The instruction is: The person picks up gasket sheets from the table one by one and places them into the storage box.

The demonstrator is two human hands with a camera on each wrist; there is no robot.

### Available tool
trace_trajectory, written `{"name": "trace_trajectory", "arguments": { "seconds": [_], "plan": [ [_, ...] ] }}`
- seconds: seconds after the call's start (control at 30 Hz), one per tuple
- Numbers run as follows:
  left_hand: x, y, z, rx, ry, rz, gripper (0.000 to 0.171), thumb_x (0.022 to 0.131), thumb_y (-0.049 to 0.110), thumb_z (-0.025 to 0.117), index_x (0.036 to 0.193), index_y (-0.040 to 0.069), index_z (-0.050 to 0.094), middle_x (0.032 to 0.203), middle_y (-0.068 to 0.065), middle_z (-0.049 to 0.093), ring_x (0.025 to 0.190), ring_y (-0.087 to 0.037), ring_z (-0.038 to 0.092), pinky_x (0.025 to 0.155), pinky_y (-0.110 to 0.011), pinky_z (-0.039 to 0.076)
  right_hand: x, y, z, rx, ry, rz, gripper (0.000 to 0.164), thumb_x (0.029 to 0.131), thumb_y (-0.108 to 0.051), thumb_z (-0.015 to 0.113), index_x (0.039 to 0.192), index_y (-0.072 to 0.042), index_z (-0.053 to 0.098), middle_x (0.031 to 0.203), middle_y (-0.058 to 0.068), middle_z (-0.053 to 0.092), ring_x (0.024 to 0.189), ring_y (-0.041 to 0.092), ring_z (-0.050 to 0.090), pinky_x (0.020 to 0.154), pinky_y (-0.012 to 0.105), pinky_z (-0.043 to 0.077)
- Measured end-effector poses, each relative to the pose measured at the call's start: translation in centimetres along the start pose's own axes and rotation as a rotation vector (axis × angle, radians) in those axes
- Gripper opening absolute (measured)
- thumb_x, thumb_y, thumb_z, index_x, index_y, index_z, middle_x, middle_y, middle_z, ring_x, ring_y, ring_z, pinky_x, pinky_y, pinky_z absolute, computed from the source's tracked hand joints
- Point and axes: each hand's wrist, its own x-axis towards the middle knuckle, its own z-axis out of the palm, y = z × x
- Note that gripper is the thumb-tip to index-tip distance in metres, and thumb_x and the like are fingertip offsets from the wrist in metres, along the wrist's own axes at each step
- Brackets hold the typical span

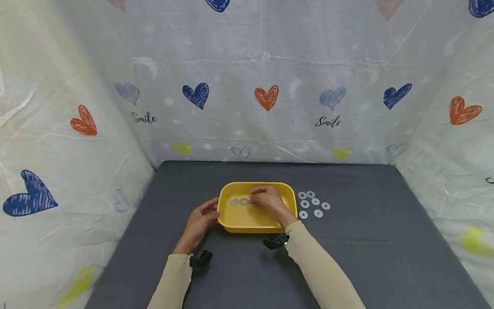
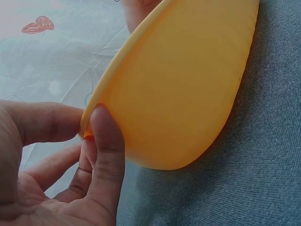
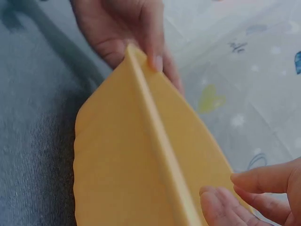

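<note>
A yellow rectangular tray (image 1: 247, 228) sits on the dark tabletop. My left hand (image 1: 200, 223) holds its left end; in the left wrist view the thumb (image 2: 107, 146) and index finger pinch the rim. My right hand (image 1: 267, 200) reaches over the tray with its fingers bent down inside. In the right wrist view the fingers (image 3: 263, 179) and thumb lie close together, and whether a thing is between them cannot be made out. Just left of these fingertips, a flat ring-shaped washer (image 1: 244, 201) and another washer (image 1: 234, 201) lie side by side on the tray floor.
Several loose pale washers (image 1: 315, 201) lie on the dark tabletop (image 1: 366, 240) to the right of the tray. A white curtain (image 1: 231, 43) printed with hearts stands behind and on both sides. Each wrist wears a black band (image 1: 201, 259).
</note>
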Motion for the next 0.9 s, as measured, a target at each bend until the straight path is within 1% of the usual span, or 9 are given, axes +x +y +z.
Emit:
{"name": "trace_trajectory", "arguments": {
  "seconds": [0.1,0.2,0.3,0.4,0.5,0.67,0.73,0.8,0.9],
  "plan": [
    [0.2,0.0,0.2,-0.002,0.007,0.008,0.054,0.092,0.005,0.061,0.144,0.013,0.049,0.126,-0.016,0.048,0.102,-0.027,0.059,0.078,-0.025,0.055,-0.6,-0.3,-0.3,-0.006,-0.007,-0.015,0.033,0.088,-0.003,0.068,0.12,0.006,0.065,0.108,0.014,0.068,0.09,0.022,0.072,0.08,0.033,0.059],
    [0.1,0.0,0.2,-0.004,0.018,0.009,0.053,0.092,0.004,0.061,0.143,0.012,0.049,0.126,-0.016,0.048,0.099,-0.026,0.059,0.077,-0.024,0.055,-1.3,-0.5,-0.6,-0.019,-0.022,-0.044,0.032,0.09,-0.004,0.066,0.12,0.005,0.064,0.11,0.016,0.067,0.094,0.024,0.072,0.083,0.036,0.059],
    [0.1,-0.1,0.2,-0.001,0.012,0.0,0.054,0.092,0.005,0.06,0.144,0.012,0.048,0.127,-0.017,0.047,0.102,-0.026,0.059,0.077,-0.024,0.054,-2.1,-0.4,-0.9,-0.02,-0.031,-0.078,0.031,0.09,-0.004,0.066,0.12,0.006,0.064,0.114,0.021,0.066,0.094,0.023,0.071,0.086,0.039,0.058],
    [0.1,-0.2,0.1,0.002,0.007,-0.002,0.054,0.092,0.004,0.06,0.145,0.011,0.047,0.127,-0.017,0.047,0.103,-0.027,0.059,0.077,-0.023,0.054,-2.9,-0.2,-1.6,-0.001,-0.037,-0.114,0.031,0.091,-0.003,0.065,0.12,0.007,0.063,0.118,0.026,0.064,0.092,0.02,0.071,0.086,0.04,0.058],
    [0.1,-0.2,0.1,-0.006,0.014,0.005,0.054,0.092,0.003,0.06,0.144,0.01,0.048,0.126,-0.017,0.047,0.101,-0.028,0.059,0.076,-0.023,0.054,-3.4,-0.2,-2.4,0.043,-0.05,-0.139,0.029,0.091,-0.002,0.065,0.119,0.007,0.063,0.119,0.028,0.063,0.091,0.018,0.071,0.084,0.038,0.059],
    [0.2,-0.1,0.2,-0.015,0.01,0.013,0.054,0.092,0.004,0.06,0.144,0.011,0.049,0.124,-0.016,0.048,0.102,-0.026,0.059,0.076,-0.024,0.055,-4.2,-0.5,-4.3,0.102,-0.048,-0.152,0.026,0.089,-0.002,0.067,0.114,0.003,0.065,0.114,0.022,0.067,0.091,0.019,0.072,0.084,0.038,0.059],
    [0.3,-0.1,0.2,-0.015,0.006,0.016,0.054,0.092,0.004,0.061,0.144,0.011,0.048,0.124,-0.016,0.048,0.102,-0.026,0.059,0.077,-0.024,0.055,-4.6,-0.5,-5.1,0.107,-0.046,-0.155,0.027,0.089,-0.003,0.068,0.115,0.001,0.065,0.115,0.021,0.067,0.093,0.019,0.072,0.085,0.038,0.058],
    [0.3,-0.2,0.2,-0.013,0.002,0.013,0.053,0.092,0.004,0.06,0.144,0.011,0.048,0.125,-0.016,0.048,0.102,-0.027,0.059,0.077,-0.025,0.055,-5.0,-0.5,-5.8,0.109,-0.053,-0.164,0.03,0.089,-0.004,0.069,0.118,0.001,0.064,0.12,0.023,0.065,0.097,0.02,0.072,0.088,0.039,0.057],
    [0.4,-0.2,0.1,-0.023,0.0,-0.001,0.053,0.093,0.004,0.06,0.144,0.011,0.048,0.125,-0.017,0.047,0.104,-0.028,0.058,0.077,-0.025,0.055,-5.4,-0.3,-6.9,0.104,-0.067,-0.197,0.035,0.09,-0.006,0.068,0.123,0.002,0.061,0.126,0.027,0.061,0.105,0.027,0.07,0.093,0.043,0.055]
  ]
}}
